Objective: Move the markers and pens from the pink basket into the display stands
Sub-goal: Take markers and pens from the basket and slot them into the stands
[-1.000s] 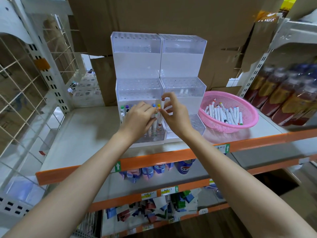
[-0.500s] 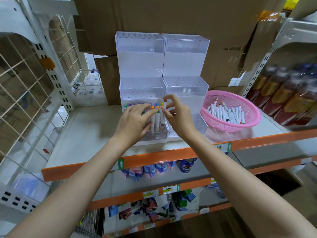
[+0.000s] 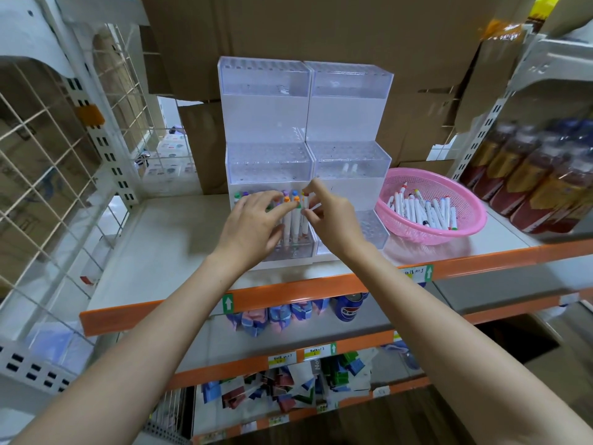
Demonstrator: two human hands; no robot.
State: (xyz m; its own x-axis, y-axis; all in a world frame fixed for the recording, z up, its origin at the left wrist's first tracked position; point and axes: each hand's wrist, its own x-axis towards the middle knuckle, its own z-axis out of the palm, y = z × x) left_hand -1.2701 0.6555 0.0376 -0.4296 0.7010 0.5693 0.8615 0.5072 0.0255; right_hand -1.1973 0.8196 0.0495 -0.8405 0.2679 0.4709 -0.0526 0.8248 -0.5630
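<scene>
A: Where are the markers?

B: A heap of white-barrelled plastic markers with coloured caps [image 3: 423, 211] lies in the round pink plastic mesh basket [image 3: 449, 238]. Left of the basket, a row of white markers [image 3: 293, 220] capped in orange, blue, purple and green stands upright. It fills the lowest tier of the left clear acrylic stepped display stand [image 3: 266, 162].

A: And the second stand?

B: The right clear acrylic stepped display stand [image 3: 351, 117] sits between that one and the basket. It is flush against the first, and its foot is just beside the basket. 2 small white pen tops [image 3: 349, 168] poke from its middle tier.

A: The hands?

B: Both are left of the basket, close together at the upright row. The right hand [image 3: 333, 220] pinches a slim white marker [image 3: 305, 203] at the row's basket-side end, between thumb and fingertips. The left hand [image 3: 253, 223] lies over the caps farther from the basket, fingers bent. Whether it grips one I cannot tell.

A: Around them?

B: Basket and stands rest on a pale grey shelf board [image 3: 167, 245] with an orange front edge. Right of the basket stand blurred brown bottles [image 3: 526, 178] with yellow labels. Behind the basket are brown cardboard boxes [image 3: 353, 27]. Well left of it hangs a white wire grid panel [image 3: 48, 162]. Below it, on a lower shelf, lie blue and pink packets [image 3: 272, 316] and a blue can [image 3: 348, 308].
</scene>
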